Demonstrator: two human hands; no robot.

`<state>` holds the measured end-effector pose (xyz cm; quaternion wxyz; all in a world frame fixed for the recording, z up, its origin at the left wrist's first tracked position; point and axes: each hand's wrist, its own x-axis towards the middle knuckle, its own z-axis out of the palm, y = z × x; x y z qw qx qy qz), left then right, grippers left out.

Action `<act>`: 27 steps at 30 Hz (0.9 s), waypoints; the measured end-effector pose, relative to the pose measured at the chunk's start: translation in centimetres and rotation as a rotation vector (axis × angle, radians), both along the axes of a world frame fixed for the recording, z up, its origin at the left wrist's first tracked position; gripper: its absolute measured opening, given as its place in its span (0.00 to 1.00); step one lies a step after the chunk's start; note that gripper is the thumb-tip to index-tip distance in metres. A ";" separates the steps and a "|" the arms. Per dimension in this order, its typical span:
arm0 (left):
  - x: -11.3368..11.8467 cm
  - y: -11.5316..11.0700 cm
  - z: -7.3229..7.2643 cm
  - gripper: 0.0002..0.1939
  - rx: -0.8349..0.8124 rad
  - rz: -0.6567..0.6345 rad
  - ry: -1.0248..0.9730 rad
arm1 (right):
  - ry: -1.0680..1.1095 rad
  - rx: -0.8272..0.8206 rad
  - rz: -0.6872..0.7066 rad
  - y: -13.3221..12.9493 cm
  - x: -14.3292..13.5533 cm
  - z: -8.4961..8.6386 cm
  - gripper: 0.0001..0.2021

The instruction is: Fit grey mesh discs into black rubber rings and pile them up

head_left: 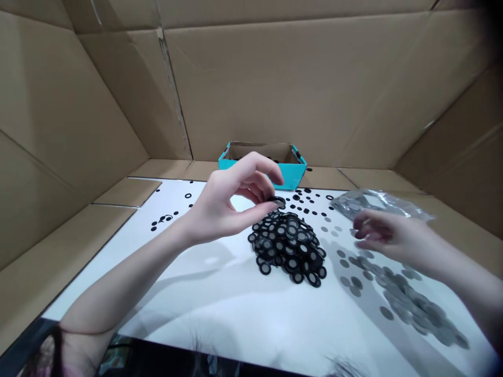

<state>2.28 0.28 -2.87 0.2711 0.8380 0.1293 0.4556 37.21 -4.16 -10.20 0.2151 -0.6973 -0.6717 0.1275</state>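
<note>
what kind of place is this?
Probably a makeshift small-parts workstation: cardboard walls stand around a white tabletop bearing a heap of black rings with grey centres and a spread of grey discs.

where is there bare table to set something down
The largest bare patch of white tabletop lies between the pile of black-rimmed discs and the near edge, left of the grey discs. Another lies between the left forearm and the tabletop's left edge. Crowded: the pile, the disc-strewn right side, and the far strip before the turquoise box.
</note>
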 end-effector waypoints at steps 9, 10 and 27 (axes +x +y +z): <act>-0.2 -0.1 0.0 0.16 -0.177 -0.077 0.019 | 0.437 0.439 0.207 -0.8 -9.1 4.9 0.08; -0.3 -0.1 0.1 0.16 -0.179 -0.081 0.009 | 0.546 0.475 0.295 -1.0 -10.9 5.6 0.07; -0.8 -0.5 1.1 0.11 -0.128 0.031 0.023 | 0.809 0.553 0.403 -0.5 -17.2 7.3 0.17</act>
